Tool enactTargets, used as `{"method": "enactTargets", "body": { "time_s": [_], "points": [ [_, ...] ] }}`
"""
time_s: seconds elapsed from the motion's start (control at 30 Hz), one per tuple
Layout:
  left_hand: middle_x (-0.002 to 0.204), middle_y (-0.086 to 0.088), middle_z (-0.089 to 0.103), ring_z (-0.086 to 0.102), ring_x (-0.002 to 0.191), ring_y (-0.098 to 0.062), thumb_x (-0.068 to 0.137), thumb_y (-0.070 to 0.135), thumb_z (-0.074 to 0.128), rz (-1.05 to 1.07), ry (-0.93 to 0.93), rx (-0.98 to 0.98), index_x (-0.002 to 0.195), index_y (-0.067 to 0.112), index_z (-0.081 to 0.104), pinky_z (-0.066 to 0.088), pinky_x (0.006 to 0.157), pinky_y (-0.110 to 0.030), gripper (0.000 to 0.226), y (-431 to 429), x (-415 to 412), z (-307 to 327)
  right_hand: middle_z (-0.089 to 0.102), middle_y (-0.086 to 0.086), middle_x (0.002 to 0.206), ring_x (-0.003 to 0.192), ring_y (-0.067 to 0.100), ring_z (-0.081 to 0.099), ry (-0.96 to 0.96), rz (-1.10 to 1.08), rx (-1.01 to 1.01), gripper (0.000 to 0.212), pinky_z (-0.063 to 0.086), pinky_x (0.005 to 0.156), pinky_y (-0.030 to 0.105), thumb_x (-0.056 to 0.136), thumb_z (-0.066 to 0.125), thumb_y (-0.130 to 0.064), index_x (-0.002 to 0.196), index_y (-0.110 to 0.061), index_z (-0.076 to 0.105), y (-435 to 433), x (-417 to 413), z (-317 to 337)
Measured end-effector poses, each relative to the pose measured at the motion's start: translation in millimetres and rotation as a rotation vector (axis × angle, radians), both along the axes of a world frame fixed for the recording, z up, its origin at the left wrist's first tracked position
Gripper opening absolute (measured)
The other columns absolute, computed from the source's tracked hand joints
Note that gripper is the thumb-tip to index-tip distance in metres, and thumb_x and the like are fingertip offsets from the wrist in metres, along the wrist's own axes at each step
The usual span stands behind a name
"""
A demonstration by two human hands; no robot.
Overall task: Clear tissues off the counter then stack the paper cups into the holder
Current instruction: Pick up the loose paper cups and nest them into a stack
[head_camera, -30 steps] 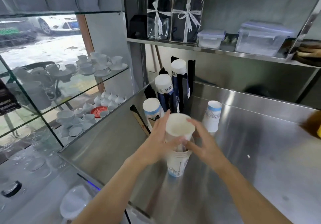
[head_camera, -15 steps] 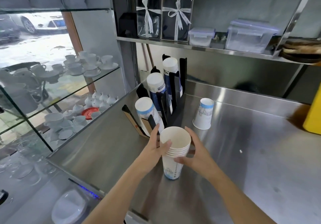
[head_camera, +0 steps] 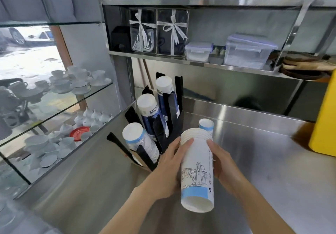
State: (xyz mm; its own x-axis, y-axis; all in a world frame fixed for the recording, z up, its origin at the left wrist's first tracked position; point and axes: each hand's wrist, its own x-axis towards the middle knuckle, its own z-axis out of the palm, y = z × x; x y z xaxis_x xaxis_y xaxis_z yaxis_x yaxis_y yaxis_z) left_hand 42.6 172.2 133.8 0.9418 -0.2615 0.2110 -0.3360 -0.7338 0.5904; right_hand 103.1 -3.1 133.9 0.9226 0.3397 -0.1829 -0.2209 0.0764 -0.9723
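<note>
You are holding the nested stack of paper cups (head_camera: 197, 168) above the bench (head_camera: 263, 161), left hand (head_camera: 169, 168) and right hand (head_camera: 223, 164) pressing its sides; light, crushable paper (I judge), so grip gently mid-wall toward the black holder (head_camera: 169, 117).

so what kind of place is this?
Likely a café service counter: a black cup holder loaded with paper cups, white teacups and saucers on glass shelves, and a stainless counter.

Your held stack of cups (head_camera: 197, 168) hides most of the lone cup (head_camera: 206, 125) behind it. Both your forearms run off the bottom edge. The yellow object (head_camera: 325, 121) is cut by the right edge.
</note>
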Motion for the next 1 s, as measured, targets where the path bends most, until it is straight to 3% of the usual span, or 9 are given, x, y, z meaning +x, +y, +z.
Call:
{"method": "enactTargets", "body": {
  "time_s": [0.07,0.17,0.3,0.43,0.53,0.63,0.77,0.87,1.0],
  "points": [
    [0.156,0.008,-0.016,-0.006,0.143,-0.004,0.074,0.020,0.074,-0.016,0.040,-0.071,0.126,0.063,-0.017,0.009,0.119,-0.030,0.113,-7.7,12.1,3.8,0.070,0.017,0.108,0.100,0.032,0.067,0.031,0.010,-0.069,0.060,0.049,0.096,0.053,0.069,0.061,-0.067,0.109,-0.022,0.066,-5.2,14.2,0.9],
    [0.157,0.009,-0.006,-0.007,0.143,0.001,0.070,0.027,0.078,-0.016,0.044,-0.198,0.133,0.057,-0.005,0.010,0.121,-0.033,0.109,-17.6,40.3,4.6,0.073,0.010,0.108,0.102,0.031,0.068,0.037,-0.004,-0.144,0.056,0.049,0.096,0.056,0.071,0.054,-0.073,0.104,-0.030,0.068,-14.1,38.9,7.6],
    [0.150,0.011,0.023,0.023,0.141,-0.010,0.058,0.035,0.082,-0.006,0.072,-0.402,0.141,0.047,0.013,0.029,0.116,-0.041,0.109,-26.9,92.4,9.4,0.073,0.015,0.099,0.087,0.035,0.071,-0.022,-0.097,-0.259,0.056,0.061,0.073,0.047,0.083,0.037,-0.070,0.093,-0.026,0.071,-23.8,73.6,24.9],
    [0.124,0.039,0.041,0.035,0.125,0.006,0.056,0.031,0.086,-0.029,0.142,-0.475,0.110,0.075,0.029,0.037,0.108,-0.030,0.090,-40.9,147.2,26.2,0.067,0.010,0.062,0.051,0.024,0.060,-0.002,-0.133,-0.272,0.054,0.048,0.044,0.027,0.090,0.036,-0.060,0.090,-0.016,0.067,-32.0,114.5,32.0],
    [0.127,0.017,0.053,0.049,0.121,-0.005,0.056,0.042,0.084,0.023,0.263,-0.572,0.124,0.049,0.039,0.044,0.103,-0.038,0.082,-49.1,184.7,24.0,0.063,0.007,0.052,0.042,0.020,0.050,0.045,-0.161,-0.261,0.048,0.044,0.046,0.027,0.094,0.034,-0.049,0.081,-0.012,0.061,-36.5,144.8,25.6],
    [0.117,0.017,0.061,0.057,0.109,-0.002,0.068,0.033,0.079,0.012,0.382,-0.632,0.125,0.032,0.043,0.049,0.091,-0.020,0.068,-50.9,211.8,13.1,0.064,0.017,0.066,0.045,0.022,0.048,0.142,-0.143,-0.275,0.053,0.044,0.046,0.026,0.089,0.034,-0.062,0.081,-0.015,0.058,-37.1,168.8,11.9],
    [0.114,0.017,0.064,0.058,0.107,0.001,0.062,0.043,0.078,0.102,0.492,-0.563,0.112,0.040,0.049,0.045,0.092,-0.023,0.058,-49.4,226.0,-26.7,0.064,0.020,0.069,0.046,0.023,0.049,0.290,-0.099,-0.284,0.061,0.045,0.044,0.026,0.085,0.036,-0.067,0.090,-0.011,0.059,-38.5,182.8,-30.1],
    [0.122,0.015,0.062,0.056,0.115,-0.008,0.044,0.071,0.076,0.216,0.628,-0.455,0.122,0.036,0.044,0.043,0.103,-0.034,0.091,-47.8,226.6,-68.2,0.063,0.018,0.066,0.043,0.022,0.051,0.387,-0.025,-0.357,0.063,0.046,0.042,0.024,0.087,0.035,-0.065,0.089,-0.008,0.061,-36.7,181.6,-70.1],
    [0.126,0.016,0.058,0.053,0.119,-0.009,0.045,0.071,0.072,0.231,0.650,-0.325,0.127,0.036,0.040,0.042,0.105,-0.039,0.094,-40.2,217.3,-94.5,0.063,0.013,0.065,0.041,0.018,0.051,0.401,0.012,-0.453,0.052,0.046,0.042,0.024,0.093,0.038,-0.051,0.082,-0.006,0.062,-39.5,175.0,-86.7]
  ]
}}
